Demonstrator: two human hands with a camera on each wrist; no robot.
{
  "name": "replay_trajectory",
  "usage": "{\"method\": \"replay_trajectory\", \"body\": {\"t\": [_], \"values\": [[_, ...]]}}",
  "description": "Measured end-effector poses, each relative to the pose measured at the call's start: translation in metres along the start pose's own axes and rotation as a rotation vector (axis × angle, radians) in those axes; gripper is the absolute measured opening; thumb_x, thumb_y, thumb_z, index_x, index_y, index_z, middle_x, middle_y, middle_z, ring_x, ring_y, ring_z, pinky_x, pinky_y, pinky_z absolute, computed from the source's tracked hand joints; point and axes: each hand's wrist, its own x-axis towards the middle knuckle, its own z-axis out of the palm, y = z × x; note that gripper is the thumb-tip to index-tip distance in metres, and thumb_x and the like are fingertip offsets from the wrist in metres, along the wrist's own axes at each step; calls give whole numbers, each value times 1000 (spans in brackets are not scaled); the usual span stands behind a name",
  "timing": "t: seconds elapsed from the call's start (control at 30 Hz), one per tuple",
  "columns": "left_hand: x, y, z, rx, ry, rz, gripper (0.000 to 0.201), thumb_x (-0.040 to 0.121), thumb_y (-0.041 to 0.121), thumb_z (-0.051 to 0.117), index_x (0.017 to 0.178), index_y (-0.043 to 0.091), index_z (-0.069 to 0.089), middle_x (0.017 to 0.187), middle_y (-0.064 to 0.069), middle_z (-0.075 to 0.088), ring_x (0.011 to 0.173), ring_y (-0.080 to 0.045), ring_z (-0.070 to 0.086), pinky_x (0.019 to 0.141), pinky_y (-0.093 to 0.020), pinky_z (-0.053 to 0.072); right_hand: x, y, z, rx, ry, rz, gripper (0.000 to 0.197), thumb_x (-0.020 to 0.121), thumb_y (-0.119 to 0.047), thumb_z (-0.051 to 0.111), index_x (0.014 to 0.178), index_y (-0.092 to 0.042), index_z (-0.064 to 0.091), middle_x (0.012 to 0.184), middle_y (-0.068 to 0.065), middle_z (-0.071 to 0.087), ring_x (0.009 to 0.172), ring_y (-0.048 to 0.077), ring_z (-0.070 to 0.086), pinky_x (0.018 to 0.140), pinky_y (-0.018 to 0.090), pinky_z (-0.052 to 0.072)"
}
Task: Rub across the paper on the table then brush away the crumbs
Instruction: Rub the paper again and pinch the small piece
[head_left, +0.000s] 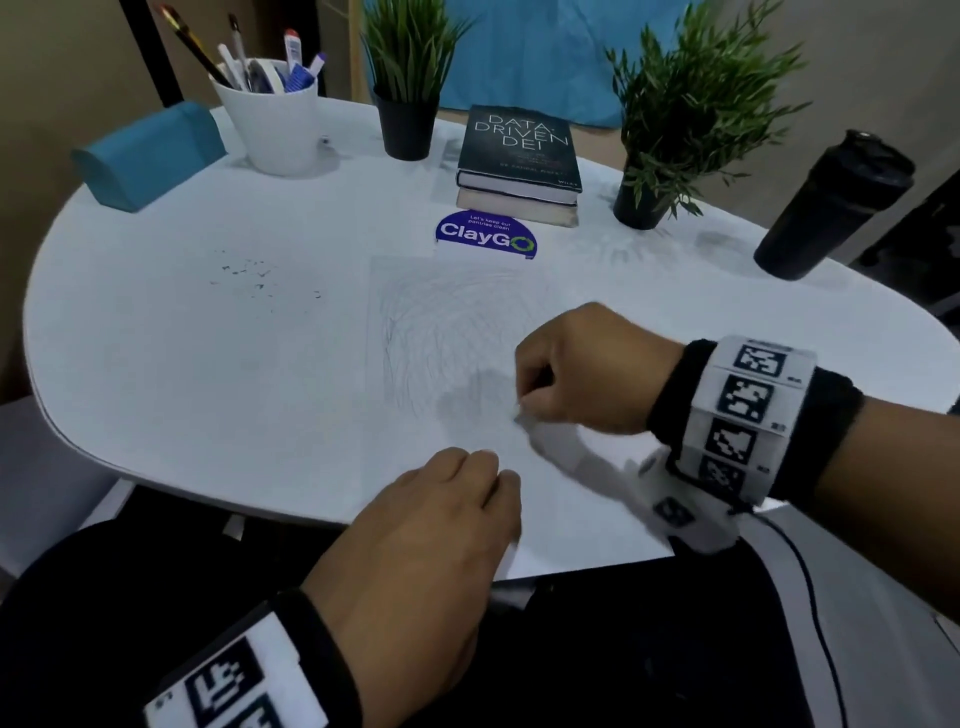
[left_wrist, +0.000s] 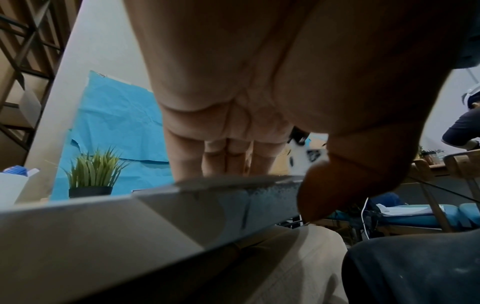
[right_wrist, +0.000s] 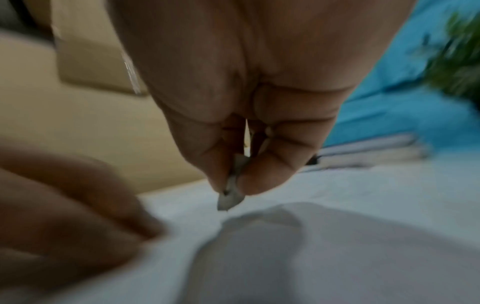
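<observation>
A white sheet of paper (head_left: 457, 322) covered in faint pencil scribble lies on the white table (head_left: 156, 374), its near edge hanging over the table's rim. My right hand (head_left: 519, 411) is low over the sheet's near right part. It pinches a small grey-white eraser (right_wrist: 230, 198) between thumb and fingers, tip just above the paper. My left hand (head_left: 491, 470) rests on the paper's near edge, fingers (left_wrist: 228, 160) laid on top and the thumb hanging past the rim. Dark crumbs (head_left: 249, 278) are scattered on the table to the left of the sheet.
At the back stand a white cup of pens (head_left: 272, 124), a blue box (head_left: 148, 150), two potted plants (head_left: 408, 124) (head_left: 649, 195), stacked books (head_left: 519, 166) and a black bottle (head_left: 831, 208). A blue ClayGo sticker (head_left: 485, 236) lies beyond the paper.
</observation>
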Motion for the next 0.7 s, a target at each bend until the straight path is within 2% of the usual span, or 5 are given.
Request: {"method": "replay_trajectory", "body": {"t": [0.1, 0.23, 0.43, 0.6, 0.7], "values": [[1, 1, 2, 5, 22, 1, 74, 60, 19, 8, 111, 18, 62, 105, 2, 55, 93, -19, 55, 68, -34, 55, -6, -12, 6, 23, -102, -43, 5, 78, -27, 75, 75, -22, 73, 70, -11, 68, 66, 0, 59, 65, 19, 49], [1, 0, 3, 12, 5, -25, 83, 54, 19, 8, 112, 11, 67, 103, -2, 62, 90, -20, 62, 62, -34, 58, 8, 17, -6, -12, 26, 122, 7, 77, -25, 75, 73, -20, 71, 70, -9, 68, 68, 5, 61, 69, 29, 54], [1, -1, 2, 31, 21, 15, 82, 58, 21, -3, 112, 19, 58, 107, 3, 52, 94, -18, 52, 72, -34, 54, -1, -15, 5, -5, -76, -38, 6, 79, -26, 74, 77, -21, 73, 73, -11, 68, 71, 5, 60, 68, 24, 50], [0, 1, 1, 50, -12, 11, 82, 58, 25, 8, 124, 13, 55, 115, -1, 52, 100, -21, 53, 79, -36, 54, 13, 14, -7, -52, 42, 116, 9, 80, -26, 74, 75, -19, 71, 73, -8, 68, 72, 11, 60, 71, 30, 53], [-1, 1, 0, 42, -4, 21, 83, 60, 23, -5, 115, 18, 55, 104, 3, 47, 91, -18, 48, 72, -31, 50, 6, -9, 1, -22, -3, -18, 5, 80, -23, 72, 76, -19, 72, 75, -9, 68, 73, 8, 59, 68, 24, 49]]}}
